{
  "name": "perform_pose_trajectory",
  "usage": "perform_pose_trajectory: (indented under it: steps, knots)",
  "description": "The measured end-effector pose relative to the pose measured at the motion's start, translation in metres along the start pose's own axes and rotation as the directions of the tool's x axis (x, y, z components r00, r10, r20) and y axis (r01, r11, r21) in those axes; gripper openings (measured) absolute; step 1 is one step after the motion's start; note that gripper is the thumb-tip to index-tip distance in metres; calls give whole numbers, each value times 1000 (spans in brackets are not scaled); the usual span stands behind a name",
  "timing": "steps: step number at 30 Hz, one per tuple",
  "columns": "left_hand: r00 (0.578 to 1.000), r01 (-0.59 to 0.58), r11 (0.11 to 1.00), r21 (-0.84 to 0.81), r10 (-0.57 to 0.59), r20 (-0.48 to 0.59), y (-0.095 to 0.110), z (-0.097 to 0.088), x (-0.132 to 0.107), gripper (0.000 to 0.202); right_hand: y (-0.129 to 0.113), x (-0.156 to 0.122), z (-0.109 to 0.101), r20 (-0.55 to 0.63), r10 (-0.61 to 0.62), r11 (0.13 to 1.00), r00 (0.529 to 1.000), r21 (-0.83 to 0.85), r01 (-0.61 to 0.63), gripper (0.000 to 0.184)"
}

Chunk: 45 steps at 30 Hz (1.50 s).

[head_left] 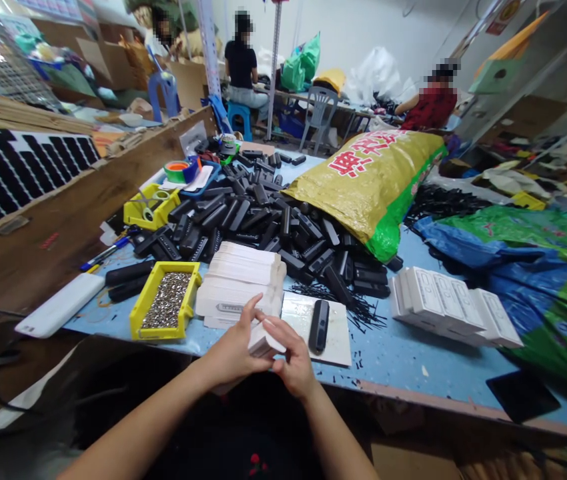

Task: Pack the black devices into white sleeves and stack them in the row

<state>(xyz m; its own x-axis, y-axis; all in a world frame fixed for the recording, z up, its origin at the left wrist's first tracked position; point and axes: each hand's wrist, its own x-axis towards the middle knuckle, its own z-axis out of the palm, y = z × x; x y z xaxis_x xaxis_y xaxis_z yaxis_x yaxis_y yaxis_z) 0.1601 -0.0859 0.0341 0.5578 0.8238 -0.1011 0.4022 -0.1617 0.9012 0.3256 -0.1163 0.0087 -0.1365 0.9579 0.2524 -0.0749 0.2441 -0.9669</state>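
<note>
Between my two hands, at the near edge of the table, is a small white cardboard box [263, 341]. My left hand [233, 350] grips it from the left, with the index finger raised over its top. My right hand [291, 357] closes on its right end, fingers at the flap. Just behind them lies a stack of flat white cartons [243, 277]. To the right, one black oblong plastic piece [319, 325] rests on a white board [339, 337]. A yellow bin [189, 293] full of small metal parts [168, 300] stands on the left.
A large heap of black plastic pieces [243, 207] covers the table's middle, under a gold-green sack [363, 180]. White boxes [443, 303] stand in rows at right, beside a green-blue bag [533, 267]. Thin black strips [363, 310] lie scattered. Several people sit farther back.
</note>
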Motion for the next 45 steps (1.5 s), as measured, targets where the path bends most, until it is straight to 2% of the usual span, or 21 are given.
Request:
perform_pose_trajectory:
  steps: [2,5,7,9,11,13,15,16,18,20,22,24,26,27,30,32,34,36,38,42,45]
  knots:
    - [999,49,997,-62,-50,-21,1,6,1,111,-8,0,1,24,9,999,1000,-54,-8,38]
    - [996,84,994,-74,-82,37,1,9,4,108,-12,-4,10,-85,80,991,993,-96,-88,29]
    - [996,74,994,-76,-69,62,-1,8,5,108,-10,-6,13,-99,-7,977,995,-213,-14,33]
    - [996,79,990,-117,-73,57,-7,5,5,102,-6,-8,3,36,-89,917,995,-386,96,39]
    - [985,174,959,-225,-170,41,-16,-3,3,94,-1,-8,-25,201,-27,803,979,-579,141,47]
    - [946,313,830,-462,-314,77,-25,-13,-1,88,2,-8,-64,253,116,600,960,-789,135,53]
    - [911,354,578,-736,-392,130,-33,-23,-4,80,2,-9,-99,245,216,410,945,-901,140,50]
    - [899,315,443,-839,-423,114,-36,-26,-4,74,0,-10,-110,248,231,386,941,-911,145,46]
    - [858,154,256,-954,-514,1,-36,-26,-2,57,-6,-10,-116,212,181,505,960,-858,94,35]
    - [770,16,181,-983,-630,-103,-30,-16,2,40,-13,-10,-99,24,27,748,999,-663,-5,33]
    - [711,-13,132,-991,-695,-102,-22,1,6,33,-18,-8,-68,-244,-99,929,965,-369,2,38]
    - [721,48,109,-993,-692,-41,-15,17,5,33,-21,-7,-37,-383,-160,974,910,-212,82,42]
    - [784,188,187,-964,-620,33,-14,27,0,40,-21,-7,-15,-396,-147,977,906,-200,71,47]
    - [812,246,307,-919,-583,23,-17,29,-4,45,-20,-7,-10,-400,-115,978,909,-204,35,48]
    - [885,202,842,-501,-376,-275,-34,24,-13,64,-13,1,-12,-306,-30,981,952,-190,-30,56]
    - [904,89,992,-87,-117,-412,-45,19,-14,71,-4,18,-24,-107,12,952,994,-303,-44,49]
    - [926,43,989,141,13,-377,-50,16,-9,68,11,44,-42,-51,118,836,992,-534,-127,36]
    - [945,43,973,228,34,-327,-51,14,-2,64,29,73,-62,-221,182,658,958,-697,-286,27]
    - [954,45,963,267,38,-298,-51,12,5,65,45,94,-80,-324,192,575,927,-728,-373,20]
    - [954,79,960,270,5,-299,-53,9,14,75,53,98,-95,-323,179,601,929,-712,-363,16]
    - [961,84,959,272,-5,-277,-54,11,17,74,38,73,-77,-297,152,708,943,-633,-313,16]
